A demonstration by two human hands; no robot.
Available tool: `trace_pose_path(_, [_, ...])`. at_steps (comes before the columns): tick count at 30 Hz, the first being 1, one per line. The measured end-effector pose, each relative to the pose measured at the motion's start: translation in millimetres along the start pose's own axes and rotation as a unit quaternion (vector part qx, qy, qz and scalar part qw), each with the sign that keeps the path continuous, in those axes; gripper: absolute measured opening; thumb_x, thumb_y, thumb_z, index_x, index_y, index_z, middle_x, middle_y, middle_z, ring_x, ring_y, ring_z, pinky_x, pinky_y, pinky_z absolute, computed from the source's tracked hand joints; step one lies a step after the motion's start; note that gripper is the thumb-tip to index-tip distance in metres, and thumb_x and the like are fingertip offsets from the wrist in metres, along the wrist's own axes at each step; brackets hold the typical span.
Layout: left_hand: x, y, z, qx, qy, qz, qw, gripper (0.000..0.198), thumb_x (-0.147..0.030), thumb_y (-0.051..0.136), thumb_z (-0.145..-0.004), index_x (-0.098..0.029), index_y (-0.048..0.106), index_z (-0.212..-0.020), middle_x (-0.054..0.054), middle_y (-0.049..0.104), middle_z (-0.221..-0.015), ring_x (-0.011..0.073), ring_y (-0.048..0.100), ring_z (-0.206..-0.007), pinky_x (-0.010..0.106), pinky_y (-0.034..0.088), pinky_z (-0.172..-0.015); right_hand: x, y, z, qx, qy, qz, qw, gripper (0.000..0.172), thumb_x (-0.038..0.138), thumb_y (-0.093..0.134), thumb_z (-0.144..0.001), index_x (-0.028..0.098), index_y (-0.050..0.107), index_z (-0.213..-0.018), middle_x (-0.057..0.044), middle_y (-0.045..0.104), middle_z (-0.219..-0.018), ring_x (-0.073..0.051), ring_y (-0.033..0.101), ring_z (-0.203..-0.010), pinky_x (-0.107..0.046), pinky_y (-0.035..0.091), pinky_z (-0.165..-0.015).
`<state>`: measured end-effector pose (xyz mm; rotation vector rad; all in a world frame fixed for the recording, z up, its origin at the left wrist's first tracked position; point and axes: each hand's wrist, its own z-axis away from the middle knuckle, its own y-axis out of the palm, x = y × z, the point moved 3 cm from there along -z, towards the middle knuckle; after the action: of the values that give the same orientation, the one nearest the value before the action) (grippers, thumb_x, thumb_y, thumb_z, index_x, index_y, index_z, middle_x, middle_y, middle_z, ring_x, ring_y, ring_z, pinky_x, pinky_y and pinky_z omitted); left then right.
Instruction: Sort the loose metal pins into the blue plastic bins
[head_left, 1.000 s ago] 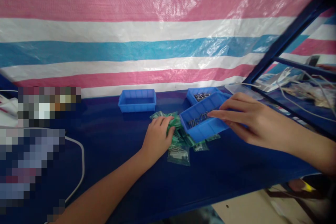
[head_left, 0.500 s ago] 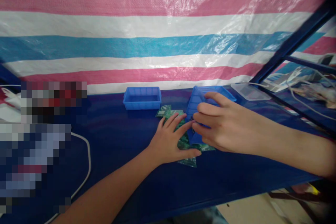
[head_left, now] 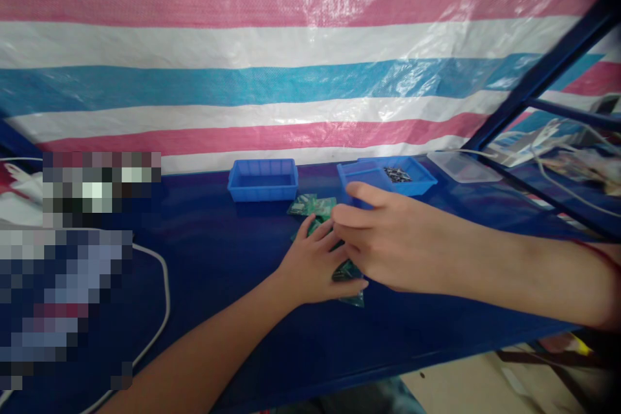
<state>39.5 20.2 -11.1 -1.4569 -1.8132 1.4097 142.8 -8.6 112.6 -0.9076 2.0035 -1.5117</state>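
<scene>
My left hand (head_left: 310,265) lies with fingers spread over a pile of small green packets (head_left: 347,272), thumb stretched out to the right. More green packets (head_left: 305,204) show beyond its fingertips. My right hand (head_left: 388,236) is over the right side of the pile, close against my left fingers. Its fingers are curled together, and whatever they hold, if anything, is hidden. Behind it sits a blue bin (head_left: 420,186), with small metal pieces (head_left: 398,174) in its right part. My right hand covers part of its front.
Another blue bin (head_left: 262,193) stands left of the pile, near the striped sheet (head_left: 291,87). A clear plastic lid or tray (head_left: 463,167) lies at the back right. A white cable (head_left: 166,278) curves across the blue table (head_left: 233,233) on the left. A dark frame bar (head_left: 538,77) slants at right.
The tipped-up blue bin by my right hand now rests flat farther back, its metal pieces showing. My right hand has moved left and slightly nearer, over the packets. My left hand is almost still.
</scene>
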Motion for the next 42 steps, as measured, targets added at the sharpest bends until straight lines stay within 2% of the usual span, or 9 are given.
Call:
trace_pose_path(3, [0, -1.3, 0, -0.003, 0.006, -0.012, 1.0, 0.046, -0.052, 0.05, -0.086, -0.022, 0.06, -0.119, 0.01, 0.056, -0.131, 0.0312, 0.04, -0.13, 0.054, 0.019, -0.111, -3, 3, 10, 0.085, -0.095, 0.056, 0.99, 0.03, 0.011, 0.066, -0.07, 0.028, 0.053, -0.049, -0.003, 0.061, -0.063, -0.025, 0.051, -0.095, -0.048, 0.039, -0.095])
trace_pose_path(8, [0, -1.1, 0, 0.001, 0.004, -0.019, 1.0, 0.043, -0.05, 0.046, -0.09, -0.025, 0.057, -0.123, 0.008, 0.053, -0.135, 0.0288, 0.037, -0.133, 0.052, 0.021, -0.11, -16, -13, 24, 0.109, -0.095, 0.237, 0.961, 0.019, 0.021, 0.062, -0.075, 0.024, 0.059, -0.057, -0.007, 0.061, -0.069, -0.027, 0.049, -0.09, -0.05, 0.036, -0.088])
trace_pose_path(12, [0, -3.5, 0, 0.004, 0.003, -0.023, 1.0, 0.042, -0.049, 0.044, -0.091, -0.026, 0.056, -0.124, 0.007, 0.051, -0.137, 0.0275, 0.036, -0.133, 0.05, 0.022, -0.11, -27, -44, 29, 0.082, -0.09, 0.276, 0.953, 0.022, 0.033, 0.057, -0.08, 0.023, 0.06, -0.061, -0.006, 0.059, -0.069, -0.027, 0.051, -0.084, -0.05, 0.034, -0.082])
trace_pose_path(18, [-1, -8.3, -1, -0.001, 0.007, -0.031, 1.0, 0.049, -0.057, 0.044, -0.088, -0.026, 0.055, -0.125, 0.01, 0.049, -0.139, 0.0294, 0.038, -0.131, 0.05, 0.029, -0.104, -72, -77, 24, -0.067, 0.018, 0.133, 0.989, 0.026, 0.034, 0.043, -0.091, 0.021, 0.066, -0.094, -0.006, 0.066, -0.083, -0.022, 0.059, -0.08, -0.039, 0.043, -0.077])
trace_pose_path(21, [-1, -12.8, -2, -0.022, -0.012, -0.04, 0.999, 0.055, -0.062, 0.047, -0.084, -0.026, 0.056, -0.125, 0.011, 0.046, -0.141, 0.0325, 0.031, -0.135, 0.052, 0.025, -0.106, -100, -60, 16, -0.184, 0.118, 0.08, 0.973, 0.025, 0.032, 0.049, -0.089, 0.015, 0.064, -0.097, -0.009, 0.068, -0.091, -0.021, 0.063, -0.079, -0.035, 0.047, -0.072])
trace_pose_path(25, [7, -16.4, -1, -0.041, -0.105, -0.054, 0.992, 0.067, -0.066, 0.05, -0.079, -0.026, 0.05, -0.133, 0.014, 0.029, -0.151, 0.0361, 0.018, -0.14, 0.057, 0.018, -0.109, -129, -11, 2, -0.245, 0.207, 0.018, 0.947, 0.02, 0.027, 0.051, -0.086, 0.017, 0.063, -0.099, -0.007, 0.069, -0.086, -0.023, 0.065, -0.078, -0.035, 0.048, -0.069])
trace_pose_path(28, [13, -12.9, 1, -0.008, -0.157, -0.048, 0.986, 0.067, -0.066, 0.047, -0.081, -0.026, 0.047, -0.135, 0.014, 0.034, -0.147, 0.0354, 0.025, -0.138, 0.059, 0.018, -0.11, -140, 25, -8, -0.237, 0.203, -0.008, 0.95, 0.02, 0.024, 0.049, -0.087, 0.015, 0.063, -0.099, -0.009, 0.069, -0.093, -0.024, 0.065, -0.084, -0.035, 0.048, -0.073])
trace_pose_path(31, [13, -10.1, 1, 0.01, -0.155, -0.04, 0.987, 0.068, -0.066, 0.047, -0.081, -0.024, 0.048, -0.134, 0.014, 0.044, -0.14, 0.0336, 0.034, -0.133, 0.056, 0.021, -0.11, -147, 48, -15, -0.216, 0.207, -0.011, 0.954, 0.021, 0.022, 0.047, -0.088, 0.015, 0.063, -0.1, -0.01, 0.069, -0.095, -0.024, 0.064, -0.085, -0.034, 0.047, -0.074])
trace_pose_path(42, [1, -18.2, -4, 0.013, -0.146, -0.018, 0.989, 0.064, -0.062, 0.051, -0.081, -0.02, 0.053, -0.128, 0.015, 0.054, -0.127, 0.0317, 0.051, -0.115, 0.048, 0.04, -0.097, -150, 83, -20, -0.089, 0.241, 0.038, 0.966, 0.02, 0.017, 0.043, -0.09, 0.015, 0.057, -0.104, -0.011, 0.066, -0.096, -0.022, 0.061, -0.083, -0.029, 0.04, -0.069])
